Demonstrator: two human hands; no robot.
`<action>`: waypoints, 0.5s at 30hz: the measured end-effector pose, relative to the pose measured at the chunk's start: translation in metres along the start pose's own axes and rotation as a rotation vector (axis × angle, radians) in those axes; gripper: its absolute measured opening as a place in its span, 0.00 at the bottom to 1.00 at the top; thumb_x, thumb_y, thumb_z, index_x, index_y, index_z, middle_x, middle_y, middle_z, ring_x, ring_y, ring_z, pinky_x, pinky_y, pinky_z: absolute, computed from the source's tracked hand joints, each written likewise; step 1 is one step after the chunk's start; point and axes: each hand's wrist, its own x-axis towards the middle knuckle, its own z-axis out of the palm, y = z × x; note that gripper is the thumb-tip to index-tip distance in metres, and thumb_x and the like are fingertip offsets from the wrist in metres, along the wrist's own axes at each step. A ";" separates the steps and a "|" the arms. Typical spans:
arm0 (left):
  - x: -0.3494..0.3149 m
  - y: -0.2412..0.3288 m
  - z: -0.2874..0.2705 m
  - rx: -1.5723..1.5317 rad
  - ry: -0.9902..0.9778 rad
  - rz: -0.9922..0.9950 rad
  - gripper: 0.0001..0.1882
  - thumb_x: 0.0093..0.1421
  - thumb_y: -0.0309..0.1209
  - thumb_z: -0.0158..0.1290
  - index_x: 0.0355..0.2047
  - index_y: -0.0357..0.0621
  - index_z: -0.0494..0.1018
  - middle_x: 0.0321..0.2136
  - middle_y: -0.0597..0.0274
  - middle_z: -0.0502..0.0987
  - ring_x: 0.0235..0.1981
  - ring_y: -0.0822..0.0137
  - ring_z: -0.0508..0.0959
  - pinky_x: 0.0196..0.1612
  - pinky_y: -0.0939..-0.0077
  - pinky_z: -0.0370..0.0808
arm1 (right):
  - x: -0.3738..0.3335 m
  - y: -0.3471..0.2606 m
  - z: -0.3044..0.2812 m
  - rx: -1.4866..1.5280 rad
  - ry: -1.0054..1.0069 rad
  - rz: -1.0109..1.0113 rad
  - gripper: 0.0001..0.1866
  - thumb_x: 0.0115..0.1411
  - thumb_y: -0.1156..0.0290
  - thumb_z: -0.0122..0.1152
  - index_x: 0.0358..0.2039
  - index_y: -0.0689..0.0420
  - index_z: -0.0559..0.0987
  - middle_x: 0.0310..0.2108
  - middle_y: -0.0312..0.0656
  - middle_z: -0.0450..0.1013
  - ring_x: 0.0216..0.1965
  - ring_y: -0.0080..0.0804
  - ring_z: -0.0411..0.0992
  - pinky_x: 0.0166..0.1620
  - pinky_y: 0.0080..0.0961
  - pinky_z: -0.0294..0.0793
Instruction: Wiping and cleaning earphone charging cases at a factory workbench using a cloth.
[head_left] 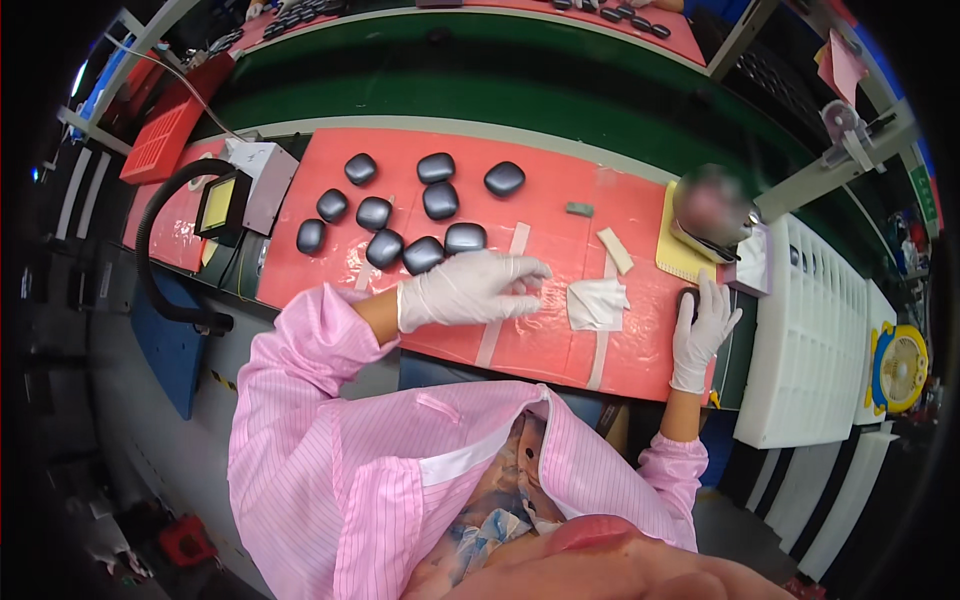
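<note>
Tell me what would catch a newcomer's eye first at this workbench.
Probably the cluster of glossy dark rounded cases on the left part of the red work mat. Next, the white-gloved left hand spread flat on the mat just below them, beside a white folded cloth. The white-gloved right hand rests at the mat's right edge, on a small dark object.

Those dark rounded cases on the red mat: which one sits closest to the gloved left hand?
The dark case at the right end of the front row, just above the left hand; the others in the cluster lie farther left or farther back.
</note>
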 end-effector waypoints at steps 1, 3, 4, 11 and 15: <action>0.009 -0.008 -0.018 0.060 0.043 -0.006 0.25 0.60 0.40 0.52 0.52 0.35 0.67 0.43 0.47 0.77 0.44 0.58 0.78 0.49 0.69 0.74 | 0.001 -0.002 -0.001 0.013 0.008 -0.009 0.25 0.56 0.64 0.58 0.55 0.50 0.72 0.52 0.45 0.69 0.60 0.45 0.59 0.65 0.52 0.44; 0.034 -0.028 -0.061 0.181 0.135 -0.033 0.25 0.60 0.38 0.53 0.52 0.34 0.67 0.43 0.47 0.77 0.44 0.57 0.78 0.50 0.69 0.73 | 0.002 -0.003 -0.001 -0.015 -0.073 -0.006 0.25 0.57 0.62 0.57 0.56 0.48 0.71 0.54 0.44 0.68 0.61 0.41 0.59 0.65 0.55 0.40; 0.050 -0.039 -0.086 0.239 0.189 -0.050 0.25 0.59 0.38 0.53 0.51 0.34 0.67 0.42 0.46 0.77 0.44 0.56 0.78 0.49 0.69 0.73 | 0.001 0.000 0.001 -0.009 -0.062 -0.006 0.25 0.57 0.62 0.57 0.56 0.48 0.71 0.54 0.44 0.68 0.61 0.41 0.59 0.65 0.55 0.40; 0.161 -0.169 -0.243 0.830 0.593 -0.487 0.32 0.57 0.43 0.53 0.57 0.36 0.62 0.53 0.43 0.69 0.54 0.49 0.70 0.55 0.62 0.68 | 0.001 -0.005 -0.006 -0.086 0.033 0.103 0.28 0.59 0.62 0.51 0.61 0.54 0.66 0.60 0.48 0.62 0.65 0.49 0.53 0.65 0.56 0.37; 0.211 -0.240 -0.299 0.916 0.811 -0.570 0.28 0.56 0.45 0.52 0.51 0.40 0.65 0.51 0.49 0.69 0.51 0.50 0.72 0.49 0.57 0.72 | 0.005 -0.017 -0.011 -0.158 -0.021 0.098 0.30 0.58 0.63 0.50 0.61 0.57 0.64 0.61 0.48 0.61 0.65 0.50 0.53 0.65 0.56 0.36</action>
